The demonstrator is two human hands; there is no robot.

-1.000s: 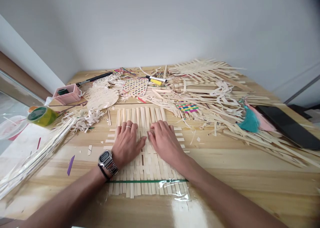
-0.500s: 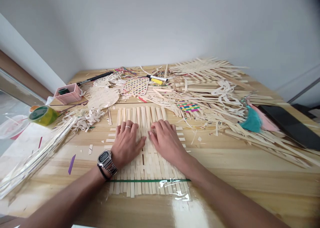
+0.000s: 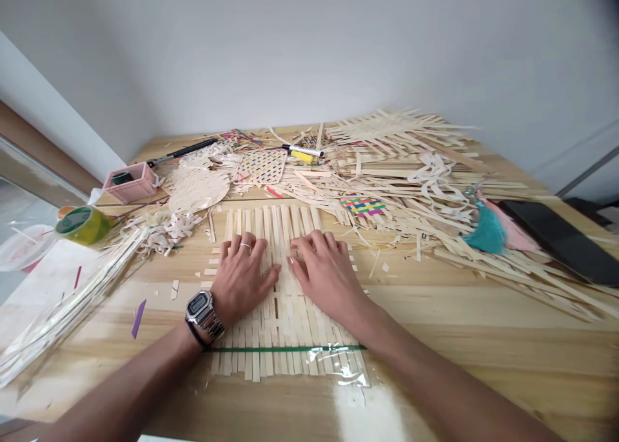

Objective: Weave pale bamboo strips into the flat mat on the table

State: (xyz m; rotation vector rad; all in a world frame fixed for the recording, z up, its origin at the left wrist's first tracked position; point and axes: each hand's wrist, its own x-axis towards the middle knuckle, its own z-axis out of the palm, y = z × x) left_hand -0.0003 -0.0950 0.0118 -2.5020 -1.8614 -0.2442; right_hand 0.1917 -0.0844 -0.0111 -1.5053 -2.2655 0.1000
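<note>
My left hand and my right hand lie flat, side by side, on a mat of pale bamboo strips, with the fingers spread and nothing held. The upright strips run away from me, and short crosswise strips poke out at both sides of the mat. A green tape strip crosses the near end over clear plastic film. A metal wristwatch sits on my left wrist. My palms hide the mat's middle.
Loose bamboo strips and offcuts heap up behind the mat. Among them lie woven samples, markers, a teal tassel, and a black tablet. A pink box and tape roll stand at the left.
Both hands have slid slightly apart across the mat, the left outward to the left and the right outward to the right. The mat has not visibly moved.
</note>
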